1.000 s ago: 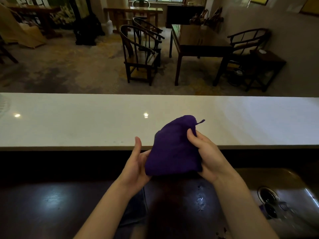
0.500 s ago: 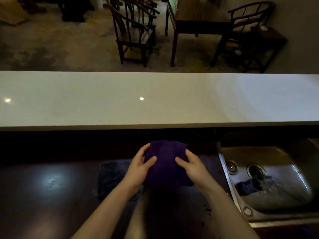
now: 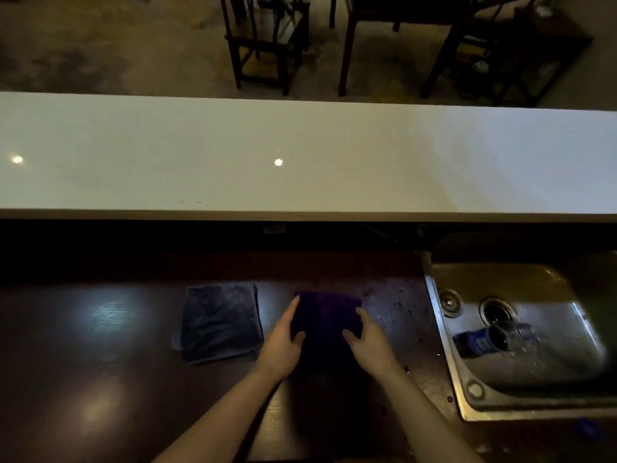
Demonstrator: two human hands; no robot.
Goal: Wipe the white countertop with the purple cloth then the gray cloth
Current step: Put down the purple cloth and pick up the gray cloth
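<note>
Presently Catalogued: Two Cloths on the Dark Lower Surface

Item one: purple cloth (image 3: 325,324), folded, lying flat on the dark lower surface (image 3: 100,379), below the near edge of the white countertop (image 3: 300,155). Left hand (image 3: 282,345) rests against its left edge, fingers extended and spread; right hand (image 3: 369,344) rests against its right edge, likewise spread. Neither hand is clenched; whether either pinches the fabric cannot be told.

Item two: gray cloth (image 3: 220,322), folded roughly square, flat on the same surface, just beside the left hand, untouched.

Item three: steel sink (image 3: 444,345), right of the cloths, containing a clear bottle (image 3: 494,337) lying on its side.

Item four: dark wooden chairs (image 3: 263,38) on the floor beyond the countertop.
</note>
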